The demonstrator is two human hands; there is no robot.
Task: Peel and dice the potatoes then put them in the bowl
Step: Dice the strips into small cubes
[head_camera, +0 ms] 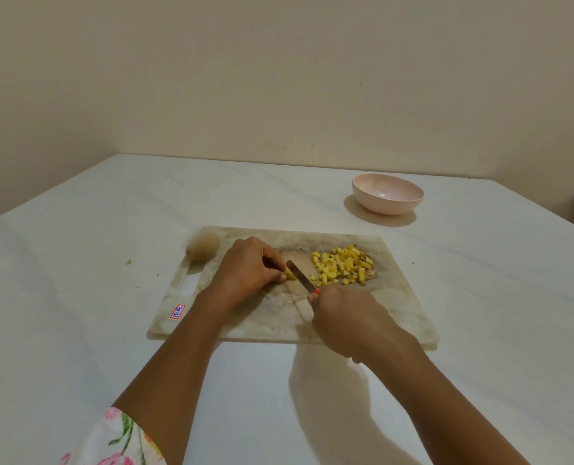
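Head view: the left hand (245, 265) pinches a potato piece (291, 275) at the centre of the cutting board (396, 313); the right hand (347, 318) grips the knife (299, 279), its blade against that piece. Diced potato (344, 265) lies at the board's 2 o'clock, a whole potato (203, 246) at 10, the bowl (388, 193) beyond at 1.

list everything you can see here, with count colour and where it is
table: one, white, under everything
cutting board: one, marbled beige, mid-table
label: one, red-white-blue, board's near left corner
whole potato: one, pale brown, board's far left corner
diced potato: one pile, yellow, right on the board
potato piece: one, yellow, under the left hand's fingertips
knife: one, silver blade, beside the potato piece
bowl: one, pink, on the table beyond the board, right
sleeve: one, floral, left arm
left hand: one, holds the potato piece
right hand: one, grips the knife
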